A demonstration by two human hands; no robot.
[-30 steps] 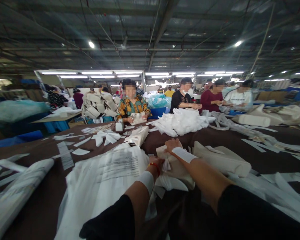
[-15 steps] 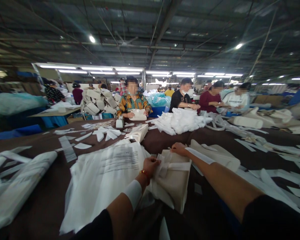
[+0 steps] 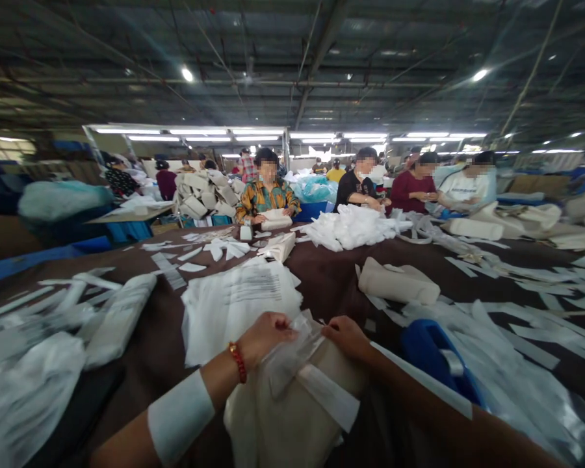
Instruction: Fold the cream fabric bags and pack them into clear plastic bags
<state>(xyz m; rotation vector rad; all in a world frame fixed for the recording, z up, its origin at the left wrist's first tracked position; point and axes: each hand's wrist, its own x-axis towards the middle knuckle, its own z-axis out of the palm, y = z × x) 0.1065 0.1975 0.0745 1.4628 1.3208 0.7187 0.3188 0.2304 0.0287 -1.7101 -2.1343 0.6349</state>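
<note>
Both hands, left (image 3: 266, 333) & right (image 3: 347, 337), pinch clear plastic bag (image 3: 292, 351) over beige cloth bag (image 3: 292, 416) at near tabletop (image 3: 331, 283) edge; bagging looks barely begun, cloth bag not yet inside.

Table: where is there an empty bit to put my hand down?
Bare brown table shows between the printed plastic bag stack and the rolled cream bag. The right side, strewn with white strips, is crowded.
</note>
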